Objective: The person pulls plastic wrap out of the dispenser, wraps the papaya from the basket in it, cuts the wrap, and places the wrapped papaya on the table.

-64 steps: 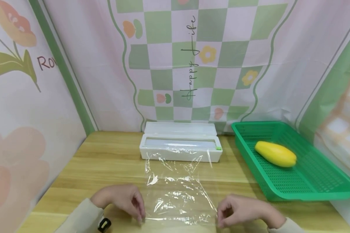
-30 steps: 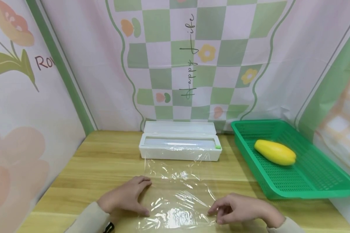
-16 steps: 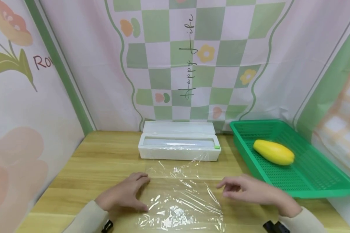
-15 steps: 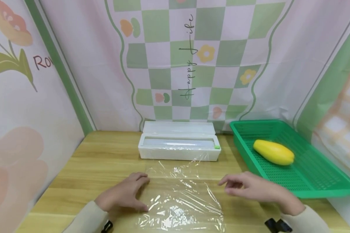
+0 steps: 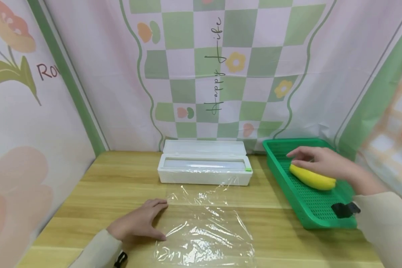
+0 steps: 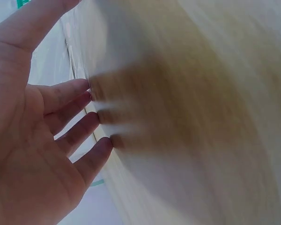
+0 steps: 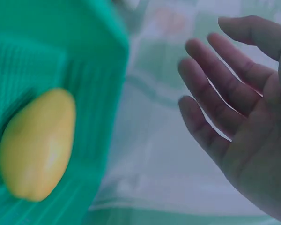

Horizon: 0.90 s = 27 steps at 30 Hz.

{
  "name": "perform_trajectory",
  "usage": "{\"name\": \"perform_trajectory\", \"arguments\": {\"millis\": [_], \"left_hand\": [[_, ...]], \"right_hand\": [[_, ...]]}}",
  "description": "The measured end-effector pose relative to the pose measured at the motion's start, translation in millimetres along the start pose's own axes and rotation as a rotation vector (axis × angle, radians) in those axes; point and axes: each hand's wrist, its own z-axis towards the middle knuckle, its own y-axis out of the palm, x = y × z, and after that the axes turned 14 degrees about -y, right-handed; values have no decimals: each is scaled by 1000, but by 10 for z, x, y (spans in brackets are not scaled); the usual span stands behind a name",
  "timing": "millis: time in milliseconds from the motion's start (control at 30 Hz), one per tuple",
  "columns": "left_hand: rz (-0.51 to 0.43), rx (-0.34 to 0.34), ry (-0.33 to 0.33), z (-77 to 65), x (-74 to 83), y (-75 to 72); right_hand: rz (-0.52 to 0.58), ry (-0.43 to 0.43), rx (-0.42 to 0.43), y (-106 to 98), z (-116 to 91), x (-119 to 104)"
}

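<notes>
A sheet of clear plastic wrap (image 5: 207, 232) runs from the white wrap dispenser (image 5: 204, 177) toward me, wrinkled and shiny on the wooden table. My left hand (image 5: 139, 220) rests at its left edge, fingers spread and fingertips pressing down; the left wrist view shows those fingertips (image 6: 105, 143) against the wood. My right hand (image 5: 325, 163) hovers over the green basket (image 5: 283, 184), fingers loosely bent and holding nothing. Below it lies a yellow papaya-like fruit (image 5: 311, 179), its upper side partly hidden by the hand. In the right wrist view the fruit (image 7: 37, 145) is apart from the fingers.
The dispenser's lid (image 5: 204, 147) is raised, and a small green slider (image 5: 248, 169) sits at its right end. Patterned curtains (image 5: 120, 93) close off the back and sides of the table (image 5: 97, 193).
My right hand has let go of the wrap's right edge and moved right and away from me, over the basket. My left hand has released its pinch and spread on the wrap's left edge.
</notes>
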Motion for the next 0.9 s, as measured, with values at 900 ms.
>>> {"name": "perform_trajectory", "arguments": {"millis": [900], "left_hand": [[-13,-13,2,18,6,-14]], "right_hand": [[148,310,-170,447,-330,1633]]}}
